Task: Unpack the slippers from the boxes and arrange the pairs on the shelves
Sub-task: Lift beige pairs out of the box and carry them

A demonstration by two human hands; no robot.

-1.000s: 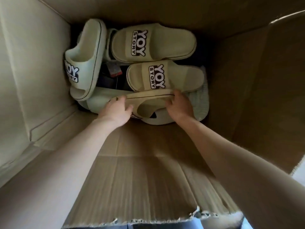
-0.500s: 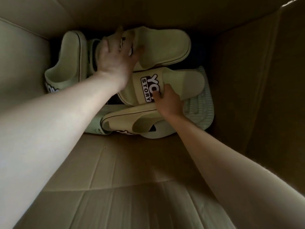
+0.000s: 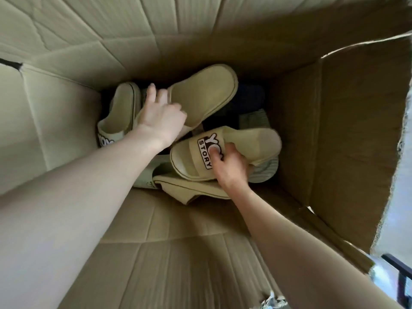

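Deep in the box [image 3: 334,130], the left grip [image 3: 162,117] clasps the far slipper [image 3: 205,92] and the right grip [image 3: 229,168] pinches the logo slipper [image 3: 252,141] by its strap; either shallow hold may slip on lifting.

Dark patch [image 3: 250,97], black bar [image 3: 399,266], pale floor [image 3: 399,204]
The dark patch sat in shadow, too dim to identify; the black bar slanted beside the pale floor at the lower right.

- Cardboard box [image 3: 334,134]: open, walls creased, floor seamed.
- On its floor: beige slipper [image 3: 120,112] on edge by the left wall.
- Second beige slipper [image 3: 196,190] on its side, touching a pale green slipper [image 3: 145,180].
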